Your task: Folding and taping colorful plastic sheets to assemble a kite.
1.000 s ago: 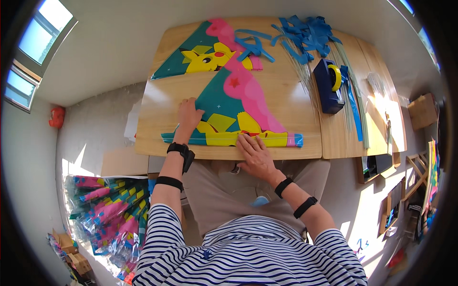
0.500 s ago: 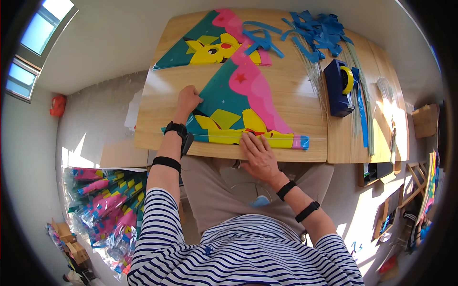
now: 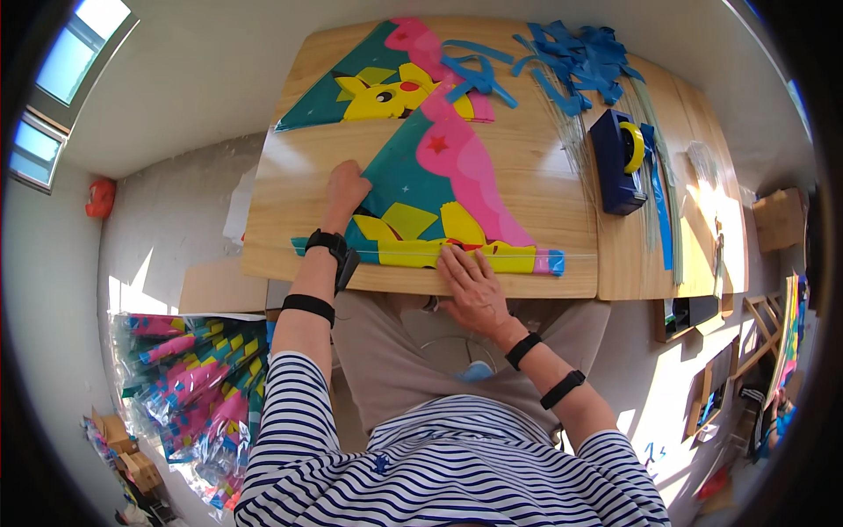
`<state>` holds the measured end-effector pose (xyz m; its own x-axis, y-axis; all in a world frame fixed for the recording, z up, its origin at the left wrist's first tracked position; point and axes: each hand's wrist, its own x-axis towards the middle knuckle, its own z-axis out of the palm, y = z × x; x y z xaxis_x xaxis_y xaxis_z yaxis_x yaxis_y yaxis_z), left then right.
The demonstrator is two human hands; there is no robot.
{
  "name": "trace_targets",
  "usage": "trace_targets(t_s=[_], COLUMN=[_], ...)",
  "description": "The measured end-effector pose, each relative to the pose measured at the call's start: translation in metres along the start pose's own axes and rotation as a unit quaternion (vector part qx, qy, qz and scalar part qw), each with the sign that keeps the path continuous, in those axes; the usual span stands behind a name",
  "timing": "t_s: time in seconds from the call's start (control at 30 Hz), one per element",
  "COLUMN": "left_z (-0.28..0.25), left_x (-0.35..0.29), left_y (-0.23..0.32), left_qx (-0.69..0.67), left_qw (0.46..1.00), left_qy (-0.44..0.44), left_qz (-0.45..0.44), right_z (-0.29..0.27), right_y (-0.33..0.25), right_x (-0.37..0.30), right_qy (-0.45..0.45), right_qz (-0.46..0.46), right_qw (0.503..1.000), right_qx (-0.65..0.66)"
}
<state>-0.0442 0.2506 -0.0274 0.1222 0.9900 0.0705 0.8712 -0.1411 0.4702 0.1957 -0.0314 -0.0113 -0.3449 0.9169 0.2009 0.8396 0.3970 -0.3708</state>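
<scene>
A printed kite (image 3: 413,167) in teal, pink and yellow lies on the wooden table (image 3: 536,158) in front of me. Along its near side runs a folded band with a thin pale rod (image 3: 505,256) lengthwise on it. My left hand (image 3: 349,190) is closed at the kite's slanted left edge, the fingertips mostly hidden. On the folded band, near the middle, my right hand (image 3: 472,285) rests with its fingers stretched out flat, its thumb toward the table's front edge. Behind, a second kite (image 3: 360,101) with the same print lies folded, partly overlapped by the first one's tip.
Loose blue strips (image 3: 593,57) are heaped at the far right. Beside them stand a dark blue tape dispenser (image 3: 615,167) with yellow tape and bundles of thin rods (image 3: 672,211). Many plastic-wrapped kites (image 3: 189,378) lie at lower left, near a cardboard sheet (image 3: 224,285).
The whole view has shifted slightly, moving the table a little to the left. Both hands keep nearly the same places on the kite, the left fingers curled a bit more tightly.
</scene>
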Motion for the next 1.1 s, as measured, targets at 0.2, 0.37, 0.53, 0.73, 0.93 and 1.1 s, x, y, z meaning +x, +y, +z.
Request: trace_targets(t_s=[0.2,0.37,0.53,0.73,0.93,1.1], left_z=[-0.017,-0.050,-0.066,-0.066,-0.055,-0.048], left_x=[0.001,-0.005,-0.021,-0.039,-0.075,-0.104], left_y=[-0.019,-0.045,-0.064,-0.060,-0.050,-0.036], left_qx=[-0.174,-0.180,-0.178,-0.152,-0.111,-0.046], left_qw=[0.980,0.959,0.952,0.971,0.985,0.984], left_qy=[-0.089,-0.215,-0.248,-0.177,-0.011,0.040], left_qz=[-0.022,-0.048,-0.027,0.044,0.134,0.169], right_z=[-0.001,0.001,0.002,0.001,-0.002,-0.003], right_y=[-0.002,-0.002,-0.003,-0.003,-0.005,-0.006], right_x=[-0.001,-0.001,0.000,0.000,0.001,-0.001], right_qy=[-0.001,0.007,0.012,0.004,0.002,0.008], right_qz=[0.004,0.006,0.007,0.006,0.008,0.011], right_qw=[1.000,1.000,1.000,1.000,1.000,1.000], right_qx=[0.010,-0.001,-0.005,-0.010,-0.006,-0.011])
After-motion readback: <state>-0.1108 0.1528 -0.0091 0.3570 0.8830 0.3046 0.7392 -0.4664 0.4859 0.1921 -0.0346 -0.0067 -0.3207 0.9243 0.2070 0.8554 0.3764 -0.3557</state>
